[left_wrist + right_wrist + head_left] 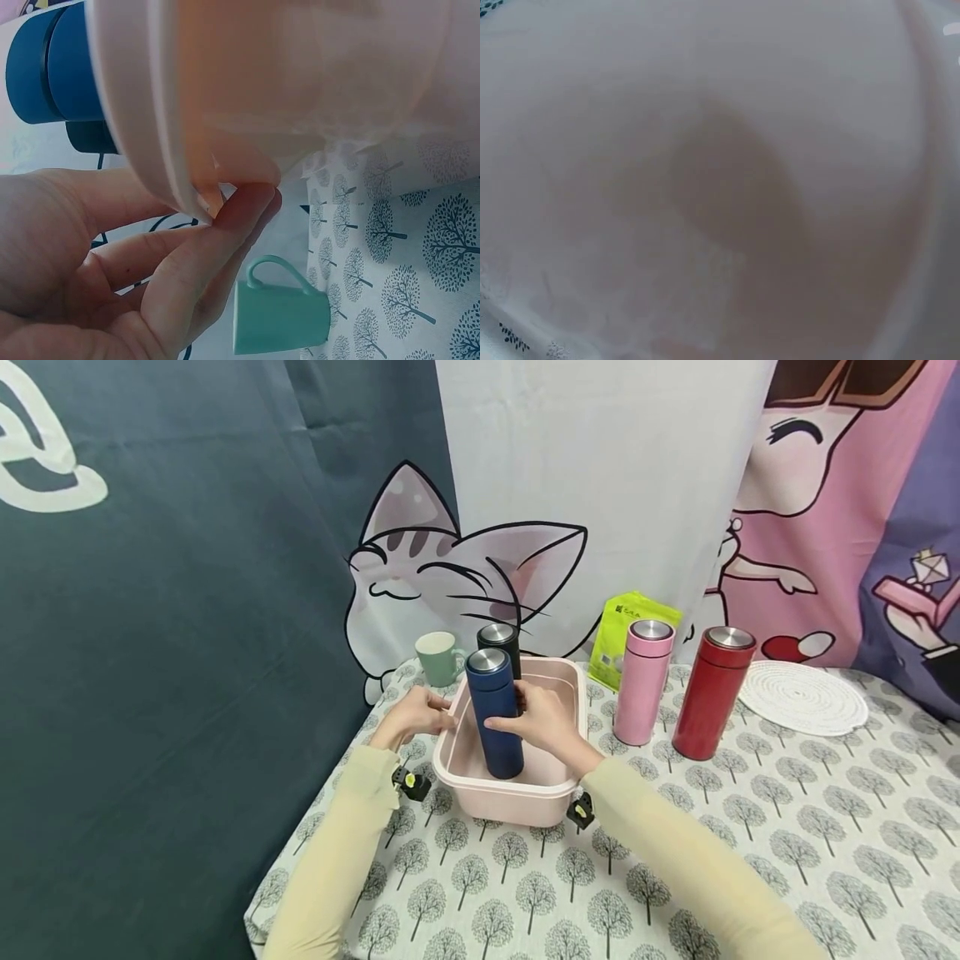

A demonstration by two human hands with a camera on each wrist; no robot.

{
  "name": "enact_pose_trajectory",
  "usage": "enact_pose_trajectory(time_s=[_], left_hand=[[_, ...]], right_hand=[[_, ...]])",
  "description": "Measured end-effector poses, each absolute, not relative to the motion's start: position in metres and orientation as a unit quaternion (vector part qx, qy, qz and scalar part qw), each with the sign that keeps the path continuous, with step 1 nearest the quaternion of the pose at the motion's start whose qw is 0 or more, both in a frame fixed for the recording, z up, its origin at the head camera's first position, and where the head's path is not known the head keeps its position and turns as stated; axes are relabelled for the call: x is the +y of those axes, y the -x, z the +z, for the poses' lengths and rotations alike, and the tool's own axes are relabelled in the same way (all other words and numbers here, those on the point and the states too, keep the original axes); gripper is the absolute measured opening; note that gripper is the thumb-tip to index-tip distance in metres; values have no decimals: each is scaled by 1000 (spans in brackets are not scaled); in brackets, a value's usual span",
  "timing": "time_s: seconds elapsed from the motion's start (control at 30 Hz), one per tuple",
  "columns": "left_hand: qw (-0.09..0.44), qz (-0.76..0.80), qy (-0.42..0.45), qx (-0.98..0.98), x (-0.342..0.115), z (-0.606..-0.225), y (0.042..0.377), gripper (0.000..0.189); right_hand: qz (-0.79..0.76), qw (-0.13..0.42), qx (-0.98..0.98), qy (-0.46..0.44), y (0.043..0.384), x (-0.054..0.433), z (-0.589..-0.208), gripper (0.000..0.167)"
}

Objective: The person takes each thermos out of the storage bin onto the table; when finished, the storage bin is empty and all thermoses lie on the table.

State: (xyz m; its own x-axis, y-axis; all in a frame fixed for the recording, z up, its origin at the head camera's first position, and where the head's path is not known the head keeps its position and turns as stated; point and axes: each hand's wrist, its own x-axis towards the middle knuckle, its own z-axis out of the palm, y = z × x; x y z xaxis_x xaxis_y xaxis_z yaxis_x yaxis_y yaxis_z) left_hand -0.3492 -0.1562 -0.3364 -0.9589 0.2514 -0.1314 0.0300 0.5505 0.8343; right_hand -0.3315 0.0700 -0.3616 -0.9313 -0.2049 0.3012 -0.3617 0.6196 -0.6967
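A pale pink plastic basin stands on the table, and my left hand grips its left rim. In the left wrist view, that thumb and fingers pinch the rim from both sides. Inside the basin, a dark blue thermos stands slightly tilted, its steel-topped lid above the rim. My right hand reaches over the right side and holds the blue thermos around its middle. Just behind it is a black thermos, mostly hidden. The basin wall fills the right wrist view, so the right fingers cannot be made out there.
A green mug stands behind the basin at the left. To the right are a pink thermos, a red thermos, a lime-green pouch and a round white woven mat. A tree-print cloth covers the table.
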Motion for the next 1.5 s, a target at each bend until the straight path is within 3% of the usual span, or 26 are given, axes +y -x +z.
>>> enact_pose_trajectory(time_s=[1.07, 1.5], left_hand=[[115, 479, -73, 867, -156, -337, 348, 44], [110, 484, -79, 864, -157, -338, 348, 41]], right_hand=[[460, 156, -858, -167, 316, 79, -355, 55], [489, 172, -839, -166, 305, 95, -342, 57]])
